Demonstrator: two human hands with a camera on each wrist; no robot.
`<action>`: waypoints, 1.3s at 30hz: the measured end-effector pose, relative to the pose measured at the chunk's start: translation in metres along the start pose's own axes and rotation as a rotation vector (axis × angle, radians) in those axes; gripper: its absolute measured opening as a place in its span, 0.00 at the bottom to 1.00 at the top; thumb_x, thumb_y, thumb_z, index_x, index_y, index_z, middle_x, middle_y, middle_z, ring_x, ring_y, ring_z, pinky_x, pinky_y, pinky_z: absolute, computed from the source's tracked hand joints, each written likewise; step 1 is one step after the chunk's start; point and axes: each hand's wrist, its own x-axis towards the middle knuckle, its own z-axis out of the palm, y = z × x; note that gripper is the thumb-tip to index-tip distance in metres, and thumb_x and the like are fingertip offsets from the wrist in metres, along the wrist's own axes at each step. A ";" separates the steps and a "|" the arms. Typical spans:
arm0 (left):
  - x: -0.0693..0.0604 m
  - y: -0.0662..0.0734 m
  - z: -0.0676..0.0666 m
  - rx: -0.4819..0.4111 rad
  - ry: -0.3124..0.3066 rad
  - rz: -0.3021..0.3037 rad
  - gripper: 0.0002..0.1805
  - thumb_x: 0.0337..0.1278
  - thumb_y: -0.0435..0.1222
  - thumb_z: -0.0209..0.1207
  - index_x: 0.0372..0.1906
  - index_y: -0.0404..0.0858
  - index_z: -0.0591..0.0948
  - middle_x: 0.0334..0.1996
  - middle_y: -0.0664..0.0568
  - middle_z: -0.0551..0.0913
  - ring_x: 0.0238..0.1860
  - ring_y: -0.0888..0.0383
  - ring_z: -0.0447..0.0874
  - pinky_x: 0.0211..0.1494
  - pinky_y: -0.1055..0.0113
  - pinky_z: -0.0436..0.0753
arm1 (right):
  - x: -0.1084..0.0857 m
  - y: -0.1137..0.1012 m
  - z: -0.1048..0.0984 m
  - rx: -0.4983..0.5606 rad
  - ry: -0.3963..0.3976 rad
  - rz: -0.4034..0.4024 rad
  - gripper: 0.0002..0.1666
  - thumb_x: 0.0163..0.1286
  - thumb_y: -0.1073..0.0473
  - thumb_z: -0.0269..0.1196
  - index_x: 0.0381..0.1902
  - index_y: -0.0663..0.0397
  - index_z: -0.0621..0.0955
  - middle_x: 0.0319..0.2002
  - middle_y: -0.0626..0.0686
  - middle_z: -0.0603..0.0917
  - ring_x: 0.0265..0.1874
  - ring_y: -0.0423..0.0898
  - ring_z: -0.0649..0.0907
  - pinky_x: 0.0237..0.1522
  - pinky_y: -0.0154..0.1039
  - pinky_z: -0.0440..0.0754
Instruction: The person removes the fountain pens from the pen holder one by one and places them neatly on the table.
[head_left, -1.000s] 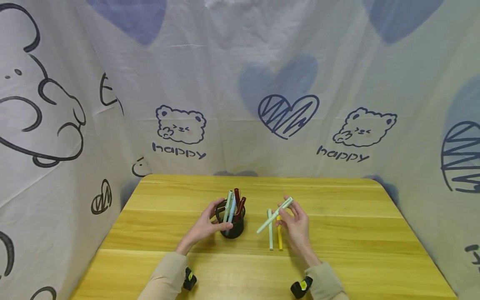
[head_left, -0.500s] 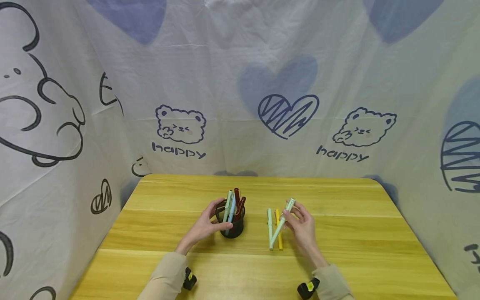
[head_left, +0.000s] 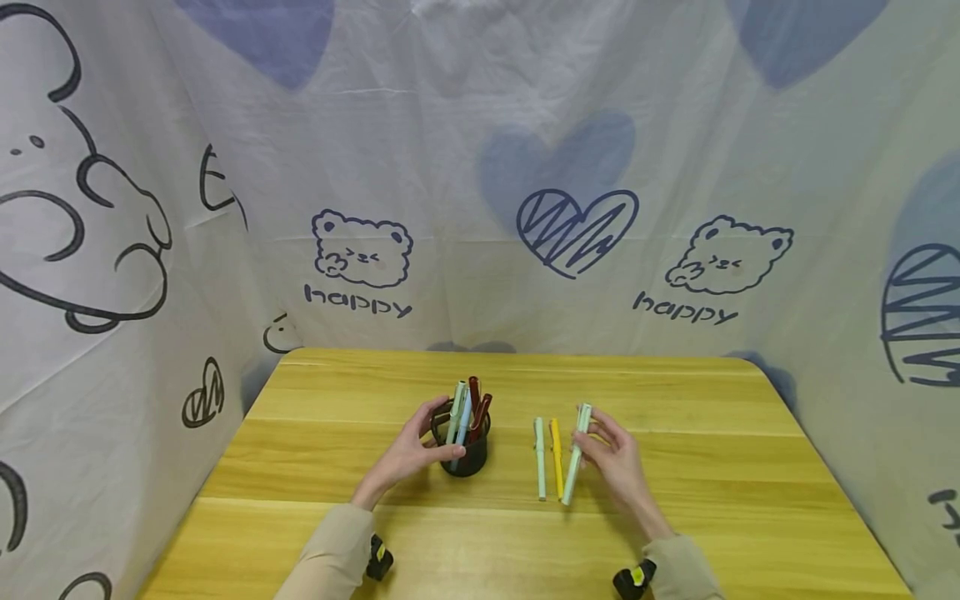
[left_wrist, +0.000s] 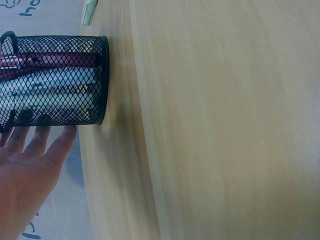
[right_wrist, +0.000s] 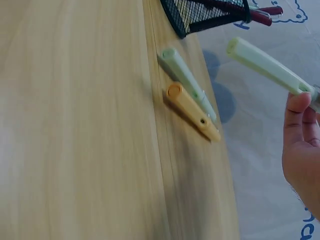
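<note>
In the head view my left hand [head_left: 407, 451] grips the side of a black mesh pen holder [head_left: 472, 461], thumb at the front and fingers behind. Dark red pens [head_left: 481, 412], a pale blue pen [head_left: 464, 419] and a pale green one [head_left: 453, 414] stand in it. My right hand [head_left: 619, 460] pinches a light green pen [head_left: 572, 475] near its upper end. The right wrist view shows this pen's lower end raised off the table. Left of it, a second light green pen [head_left: 540, 458] and a yellow pen [head_left: 557, 454] lie side by side on the wood.
The wooden table [head_left: 675, 417] reaches back to a hanging white cloth [head_left: 465, 292] printed with hearts and bears. More cloth hangs at both sides. Each wrist wears a small black camera [head_left: 634, 578].
The held light green pen has swung from a leftward slant to nearly in line with the lying pens. My right hand has shifted right and slightly nearer. My left hand and the pen holder stay put.
</note>
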 end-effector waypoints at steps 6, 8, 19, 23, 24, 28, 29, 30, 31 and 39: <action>0.000 0.000 0.000 0.001 0.000 -0.001 0.50 0.56 0.37 0.72 0.79 0.43 0.56 0.79 0.44 0.58 0.79 0.39 0.55 0.77 0.39 0.63 | -0.001 -0.003 -0.010 -0.086 -0.045 0.015 0.35 0.70 0.73 0.60 0.71 0.81 0.60 0.38 0.44 0.84 0.29 0.35 0.85 0.26 0.28 0.81; 0.000 0.000 0.000 0.002 0.001 -0.001 0.50 0.56 0.37 0.72 0.79 0.43 0.56 0.79 0.44 0.58 0.79 0.39 0.55 0.77 0.39 0.63 | -0.001 -0.004 -0.013 -0.111 -0.065 0.014 0.35 0.71 0.73 0.60 0.70 0.81 0.60 0.38 0.45 0.85 0.28 0.35 0.84 0.26 0.29 0.82; -0.002 0.002 -0.001 0.005 -0.001 -0.011 0.50 0.56 0.37 0.72 0.79 0.41 0.56 0.79 0.43 0.56 0.79 0.38 0.54 0.77 0.38 0.63 | -0.004 -0.007 -0.023 -0.263 -0.074 0.072 0.35 0.71 0.70 0.62 0.71 0.77 0.64 0.38 0.46 0.83 0.25 0.35 0.82 0.26 0.35 0.83; -0.002 0.002 0.000 0.002 0.000 -0.010 0.50 0.56 0.37 0.72 0.79 0.41 0.55 0.79 0.44 0.57 0.80 0.38 0.53 0.77 0.38 0.62 | -0.004 -0.006 -0.027 -0.295 -0.044 0.104 0.34 0.70 0.70 0.62 0.71 0.75 0.65 0.39 0.47 0.83 0.25 0.35 0.82 0.26 0.34 0.82; -0.002 0.002 0.000 0.002 0.001 -0.010 0.50 0.56 0.37 0.72 0.79 0.41 0.55 0.79 0.44 0.57 0.80 0.38 0.53 0.78 0.38 0.62 | -0.004 -0.006 -0.028 -0.304 -0.035 0.116 0.34 0.70 0.70 0.62 0.71 0.74 0.65 0.39 0.48 0.83 0.25 0.35 0.82 0.26 0.34 0.82; -0.002 0.002 0.000 0.003 0.003 -0.008 0.49 0.56 0.37 0.72 0.79 0.43 0.56 0.79 0.44 0.57 0.79 0.38 0.54 0.77 0.38 0.62 | -0.004 -0.005 -0.029 -0.341 -0.006 0.163 0.34 0.70 0.70 0.63 0.71 0.71 0.67 0.40 0.51 0.82 0.24 0.35 0.81 0.26 0.34 0.82; -0.002 0.002 0.000 0.002 0.003 -0.007 0.49 0.56 0.37 0.72 0.79 0.43 0.57 0.79 0.44 0.57 0.79 0.38 0.54 0.77 0.38 0.62 | -0.004 -0.005 -0.029 -0.350 -0.001 0.172 0.33 0.70 0.69 0.63 0.71 0.71 0.67 0.41 0.54 0.82 0.24 0.35 0.81 0.26 0.34 0.81; -0.002 0.002 0.000 0.002 0.003 -0.007 0.49 0.56 0.37 0.72 0.79 0.43 0.57 0.79 0.44 0.57 0.79 0.38 0.54 0.77 0.38 0.62 | -0.004 -0.005 -0.030 -0.356 0.004 0.180 0.33 0.70 0.69 0.63 0.70 0.70 0.68 0.41 0.56 0.82 0.24 0.36 0.81 0.26 0.34 0.81; -0.002 0.002 0.000 0.002 0.004 -0.007 0.49 0.56 0.37 0.72 0.79 0.44 0.57 0.79 0.44 0.57 0.79 0.38 0.54 0.77 0.38 0.62 | -0.004 -0.005 -0.030 -0.361 0.009 0.189 0.33 0.70 0.69 0.63 0.70 0.70 0.68 0.42 0.57 0.82 0.24 0.36 0.80 0.26 0.34 0.81; -0.002 0.003 0.000 0.005 0.003 -0.010 0.49 0.56 0.38 0.72 0.79 0.44 0.57 0.79 0.44 0.57 0.79 0.38 0.54 0.77 0.38 0.62 | -0.004 -0.005 -0.031 -0.409 0.025 0.256 0.33 0.70 0.70 0.62 0.71 0.70 0.68 0.45 0.63 0.80 0.25 0.36 0.81 0.26 0.35 0.82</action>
